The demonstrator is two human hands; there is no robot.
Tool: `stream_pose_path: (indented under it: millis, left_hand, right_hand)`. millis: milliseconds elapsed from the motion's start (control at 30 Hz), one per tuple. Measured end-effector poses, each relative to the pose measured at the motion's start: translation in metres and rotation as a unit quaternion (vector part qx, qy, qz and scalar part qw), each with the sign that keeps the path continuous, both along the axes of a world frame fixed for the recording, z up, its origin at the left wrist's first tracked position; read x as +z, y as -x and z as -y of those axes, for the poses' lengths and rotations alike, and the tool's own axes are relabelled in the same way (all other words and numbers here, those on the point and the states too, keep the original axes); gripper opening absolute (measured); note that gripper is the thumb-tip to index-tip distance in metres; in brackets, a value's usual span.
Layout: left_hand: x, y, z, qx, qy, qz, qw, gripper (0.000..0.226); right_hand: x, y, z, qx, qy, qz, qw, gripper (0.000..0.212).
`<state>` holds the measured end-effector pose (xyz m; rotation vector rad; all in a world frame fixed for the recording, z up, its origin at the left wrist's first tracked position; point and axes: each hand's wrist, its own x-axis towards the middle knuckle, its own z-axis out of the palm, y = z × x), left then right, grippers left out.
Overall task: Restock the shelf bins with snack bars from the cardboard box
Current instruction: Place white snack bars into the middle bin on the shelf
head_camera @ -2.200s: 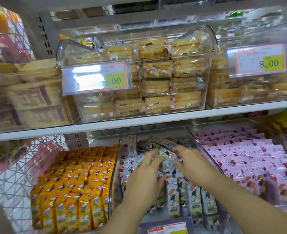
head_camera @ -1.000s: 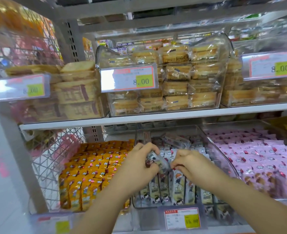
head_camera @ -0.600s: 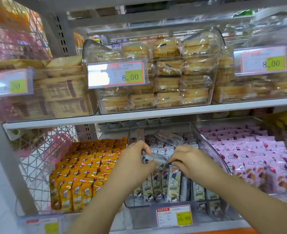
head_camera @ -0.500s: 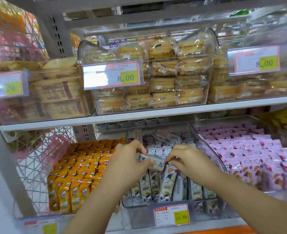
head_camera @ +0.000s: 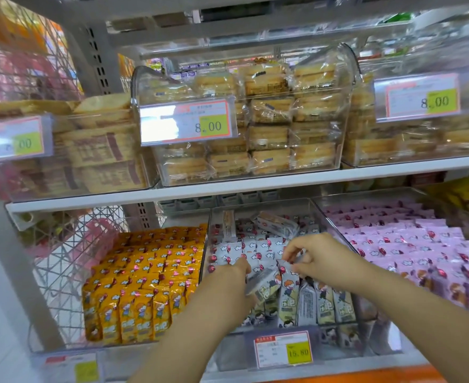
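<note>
The clear middle bin [head_camera: 205,244] on the lower shelf holds grey-white snack bars [head_camera: 324,302], standing upright in its front row and lying loose at the back. My left hand [head_camera: 228,286] grips one blurred grey-white bar [head_camera: 259,279], tilted down into the left end of the front row. My right hand [head_camera: 321,261] is just to its right, with fingertips pinching the top edge of an upright bar [head_camera: 287,288]. The cardboard box is out of view.
An orange-bar bin [head_camera: 145,286] sits left of the middle bin, and a pink-bar bin [head_camera: 421,250] sits right. A price tag [head_camera: 283,351] hangs on the middle bin's front. The shelf board [head_camera: 255,186] above carries clear bins of wrapped cakes [head_camera: 269,123]. A wire rack [head_camera: 62,258] stands far left.
Both hands held one bar level between them. The left hand has since dropped and tipped that bar into the front row, while the right hand let go and moved to a neighbouring bar's top.
</note>
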<state>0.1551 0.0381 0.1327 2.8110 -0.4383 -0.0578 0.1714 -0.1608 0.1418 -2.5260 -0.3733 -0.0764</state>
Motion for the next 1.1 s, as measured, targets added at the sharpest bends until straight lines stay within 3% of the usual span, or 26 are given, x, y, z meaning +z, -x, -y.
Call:
stream_pose_path:
  millis: [200, 467, 567, 733, 833, 933, 1100]
  left_hand:
    - [-0.019, 0.001, 0.01, 0.003, -0.024, -0.054, 0.998, 0.049]
    - [-0.032, -0.009, 0.014, 0.022, 0.041, -0.032, 0.998, 0.041]
    - [-0.032, -0.009, 0.013, 0.02, 0.057, -0.023, 0.998, 0.046]
    - [-0.029, -0.01, 0.012, -0.005, 0.061, -0.034, 0.998, 0.058]
    - [-0.028, -0.009, 0.011, -0.034, 0.051, -0.036, 0.997, 0.062]
    - [-0.029, -0.01, 0.012, -0.052, 0.016, -0.016, 0.998, 0.062]
    - [-0.029, -0.013, 0.011, -0.049, 0.0, 0.001, 0.999, 0.06]
  right_hand:
    - [0.008, 0.003, 0.013, 0.017, 0.147, -0.087, 0.985, 0.03]
    - [-0.016, 0.0, 0.003, -0.002, 0.144, -0.07, 0.987, 0.03]
    - [-0.016, 0.001, -0.002, -0.007, 0.13, -0.071, 0.989, 0.023]
    - [-0.014, 0.001, -0.009, -0.011, 0.163, -0.052, 0.985, 0.034]
    - [-0.013, 0.003, -0.011, -0.015, 0.162, -0.054, 0.985, 0.012]
    - [-0.013, 0.003, -0.013, -0.026, 0.159, -0.032, 0.986, 0.005]
    - [-0.017, 0.001, -0.019, -0.033, 0.105, -0.038, 0.993, 0.024]
